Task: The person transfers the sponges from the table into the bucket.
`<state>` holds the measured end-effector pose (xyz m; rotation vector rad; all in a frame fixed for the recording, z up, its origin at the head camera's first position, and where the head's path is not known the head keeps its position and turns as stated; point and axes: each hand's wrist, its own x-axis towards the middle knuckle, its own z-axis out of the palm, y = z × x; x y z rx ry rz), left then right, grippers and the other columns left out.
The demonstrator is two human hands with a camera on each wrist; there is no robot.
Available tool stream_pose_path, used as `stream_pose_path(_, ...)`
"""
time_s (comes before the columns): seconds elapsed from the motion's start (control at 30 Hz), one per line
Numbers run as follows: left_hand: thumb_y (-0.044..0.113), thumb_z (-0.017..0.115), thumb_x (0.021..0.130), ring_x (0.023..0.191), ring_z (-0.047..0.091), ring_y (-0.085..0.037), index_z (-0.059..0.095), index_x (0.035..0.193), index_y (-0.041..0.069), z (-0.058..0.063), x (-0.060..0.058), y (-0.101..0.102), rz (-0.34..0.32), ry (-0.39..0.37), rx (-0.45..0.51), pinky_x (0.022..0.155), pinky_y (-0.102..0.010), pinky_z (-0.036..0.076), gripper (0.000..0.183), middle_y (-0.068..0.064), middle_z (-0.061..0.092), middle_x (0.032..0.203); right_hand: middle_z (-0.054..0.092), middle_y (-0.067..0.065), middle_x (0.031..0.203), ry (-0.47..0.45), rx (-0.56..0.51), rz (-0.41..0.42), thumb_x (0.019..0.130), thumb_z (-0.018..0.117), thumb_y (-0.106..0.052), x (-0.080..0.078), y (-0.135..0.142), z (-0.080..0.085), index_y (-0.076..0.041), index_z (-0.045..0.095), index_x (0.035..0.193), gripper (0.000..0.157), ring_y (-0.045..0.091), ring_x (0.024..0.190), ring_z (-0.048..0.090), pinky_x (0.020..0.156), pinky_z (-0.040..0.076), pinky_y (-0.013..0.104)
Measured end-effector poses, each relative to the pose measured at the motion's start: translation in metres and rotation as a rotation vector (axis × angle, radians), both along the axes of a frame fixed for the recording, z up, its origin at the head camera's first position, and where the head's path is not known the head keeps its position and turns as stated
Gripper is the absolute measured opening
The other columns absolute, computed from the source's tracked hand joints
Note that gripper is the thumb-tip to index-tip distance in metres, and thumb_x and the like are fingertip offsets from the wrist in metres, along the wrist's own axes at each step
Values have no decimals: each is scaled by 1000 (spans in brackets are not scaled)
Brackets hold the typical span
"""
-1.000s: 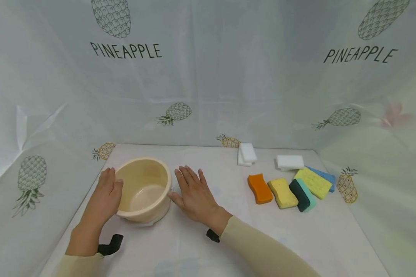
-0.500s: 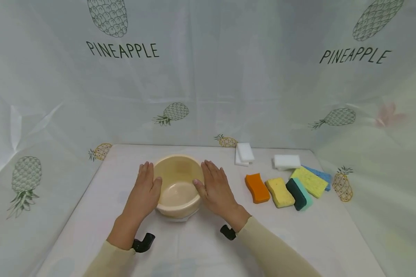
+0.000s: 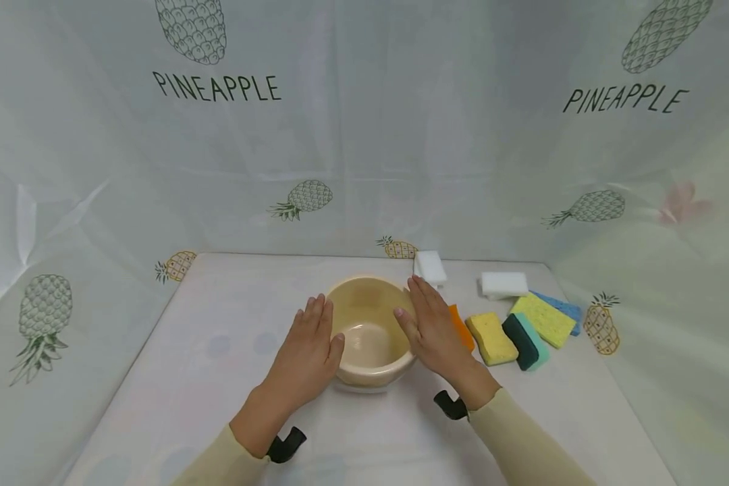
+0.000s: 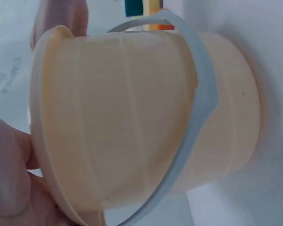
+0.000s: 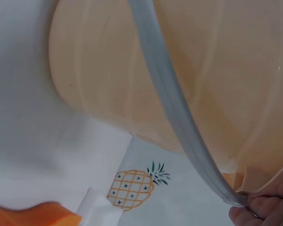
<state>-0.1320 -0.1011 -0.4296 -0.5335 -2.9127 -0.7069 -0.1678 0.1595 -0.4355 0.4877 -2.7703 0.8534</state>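
A cream plastic bucket (image 3: 367,331) stands between my two hands near the middle of the table. The head view looks into its bare inside. Along its left side lies my left hand (image 3: 306,351), fingers straight and thumb by the rim. My right hand (image 3: 437,327) presses the opposite side in the same flat way. A grey handle (image 4: 205,89) hangs down across the bucket's wall in the left wrist view. In the right wrist view, fingertips (image 5: 262,207) touch the rim close to where the handle joins it.
Right of the bucket lie an orange sponge (image 3: 462,331), partly hidden by my right hand, a yellow sponge (image 3: 492,339) and a dark green and teal sponge (image 3: 522,343). Behind them are a flat yellow sponge (image 3: 543,320), a blue one (image 3: 565,312) and white blocks (image 3: 503,285). A pineapple-print curtain (image 3: 364,135) surrounds the table.
Both hands have moved the bucket rightward across the table, from the left side to the middle. My right hand now overlaps the orange sponge in the head view. The sponges have stayed put.
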Motion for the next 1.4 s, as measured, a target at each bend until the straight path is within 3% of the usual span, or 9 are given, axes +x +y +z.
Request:
stream_pose_path(0.2, 37, 42, 113, 161, 24, -41, 35, 161, -6, 5, -11, -4, -17, 54, -155, 127, -69, 17, 65, -24, 30, 170, 27, 19, 173, -19, 30, 11, 111, 48, -47, 1, 7, 1, 0, 31, 165, 74, 41, 159, 28, 128, 25, 60)
stream_pose_path(0.43, 46, 36, 113, 164, 12, -35, 27, 166, 1, 6, -30, -16, -7, 33, -247, 130, -65, 5, 70, -17, 23, 174, 34, 21, 169, -64, 35, 17, 112, 46, -50, 2, 5, 0, 0, 34, 163, 73, 43, 157, 32, 127, 27, 61)
stream_pose_path(0.63, 50, 33, 113, 164, 8, -34, 23, 167, 0, 4, -29, -16, -7, 18, -247, 131, -62, 3, 74, -19, 18, 175, 33, 20, 170, -106, 31, 22, 112, 42, -53, 3, 5, 1, -1, 33, 164, 74, 42, 158, 30, 129, 23, 60)
stream_pose_path(0.93, 49, 35, 113, 163, 12, -36, 25, 165, -3, 3, -23, -15, 0, 15, -245, 131, -62, 8, 75, -21, 21, 173, 39, 23, 167, -67, 95, 21, 113, 41, -52, 9, 5, 3, 2, 38, 161, 72, 41, 156, 36, 129, 25, 60)
stream_pose_path(1.4, 47, 40, 112, 164, 13, -35, 23, 166, -2, -2, -23, -15, 3, 11, -171, 132, -58, 8, 75, -19, 16, 175, 41, 21, 165, -4, 38, -10, 112, 49, -45, 12, 5, -4, 1, 43, 159, 66, 43, 153, 39, 125, 32, 61)
